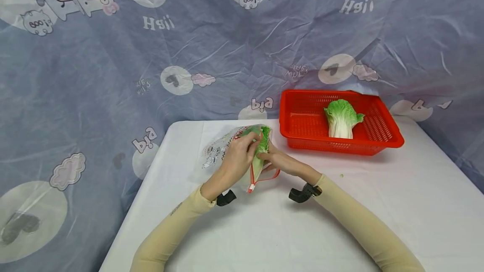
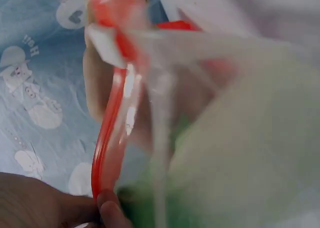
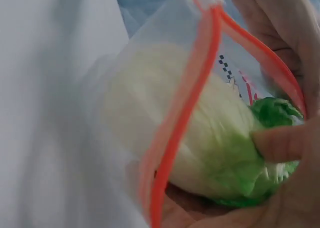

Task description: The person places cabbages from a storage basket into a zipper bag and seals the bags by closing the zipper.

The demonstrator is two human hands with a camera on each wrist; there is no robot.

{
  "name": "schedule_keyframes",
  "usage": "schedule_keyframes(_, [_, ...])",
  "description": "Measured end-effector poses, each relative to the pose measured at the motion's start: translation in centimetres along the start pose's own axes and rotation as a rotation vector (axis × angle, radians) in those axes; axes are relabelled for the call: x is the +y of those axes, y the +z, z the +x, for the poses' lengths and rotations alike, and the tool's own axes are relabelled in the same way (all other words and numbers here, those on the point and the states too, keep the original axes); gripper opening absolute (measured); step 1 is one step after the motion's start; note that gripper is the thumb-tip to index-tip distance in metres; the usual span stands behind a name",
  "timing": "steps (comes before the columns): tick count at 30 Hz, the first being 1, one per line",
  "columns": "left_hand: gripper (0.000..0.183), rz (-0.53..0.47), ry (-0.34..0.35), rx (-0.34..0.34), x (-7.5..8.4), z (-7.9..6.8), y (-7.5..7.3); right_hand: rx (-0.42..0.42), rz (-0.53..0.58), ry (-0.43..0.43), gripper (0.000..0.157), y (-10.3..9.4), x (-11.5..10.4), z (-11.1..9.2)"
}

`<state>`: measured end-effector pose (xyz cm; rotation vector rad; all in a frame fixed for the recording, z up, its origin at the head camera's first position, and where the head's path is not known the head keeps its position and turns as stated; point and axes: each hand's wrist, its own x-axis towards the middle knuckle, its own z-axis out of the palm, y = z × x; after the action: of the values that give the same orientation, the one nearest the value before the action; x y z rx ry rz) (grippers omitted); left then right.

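Note:
A clear zip bag (image 1: 216, 151) with a red zip edge (image 3: 187, 110) lies on its side at the far part of the table. Inside its mouth is a napa cabbage (image 3: 220, 138), pale base inward and green leaves toward the opening. With thumb and fingers my left hand (image 1: 237, 155) pinches the red edge, seen close in the left wrist view. My right hand (image 1: 284, 162) grips the cabbage at its leafy end, thumb on top and fingers beneath. The bag hides part of those fingers.
A red plastic basket (image 1: 302, 142) stands at the back right, holding another napa cabbage (image 1: 339, 117). A small green leaf scrap (image 1: 341, 175) lies on the white table (image 1: 249, 230). Behind the table hangs a printed blue-grey cloth (image 1: 211, 41).

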<state>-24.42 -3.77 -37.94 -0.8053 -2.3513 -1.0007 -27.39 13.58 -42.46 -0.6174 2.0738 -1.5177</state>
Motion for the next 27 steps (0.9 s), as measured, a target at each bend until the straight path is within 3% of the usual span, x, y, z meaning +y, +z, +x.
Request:
schedule_keyframes(3, [0.005, 0.020, -0.026, 0.069, -0.2, 0.2, -0.1, -0.040, -0.021, -0.015, 0.072, 0.3, 0.2, 0.1])
schedule_keyframes(6, [0.005, 0.015, -0.025, 0.084, -0.3, 0.3, -0.1, -0.034, -0.044, -0.010, 0.069, 0.7, 0.5, 0.4])
schedule_keyframes(12, [0.004, -0.021, 0.011, 0.016, 0.9, -0.1, -0.1, 0.121, -0.067, 0.085, 0.059, 1.5, 1.1, 0.9])
schedule_keyframes(15, [0.004, -0.013, -0.021, 0.001, 1.2, -0.1, -0.2, 0.202, -0.133, 0.135, 0.057, 1.7, 1.3, 1.0])
schedule_keyframes(17, [0.004, -0.009, -0.058, -0.011, 1.2, -0.1, -0.3, 0.232, -0.234, 0.133, 0.055, 1.9, 1.1, 0.8])
schedule_keyframes(21, [0.003, -0.018, -0.113, -0.028, 0.9, 0.0, -0.3, 0.257, -0.389, 0.106, 0.041, 2.2, -0.4, -0.7])
schedule_keyframes(24, [0.002, -0.013, -0.116, -0.029, 0.8, -0.2, -0.3, 0.294, -0.463, 0.066, 0.028, 1.8, -1.5, -2.5])
schedule_keyframes(27, [0.005, 0.005, -0.103, -0.031, 0.8, -0.5, -0.3, 0.351, -0.542, 0.073, 0.034, 0.9, -2.0, -4.1])
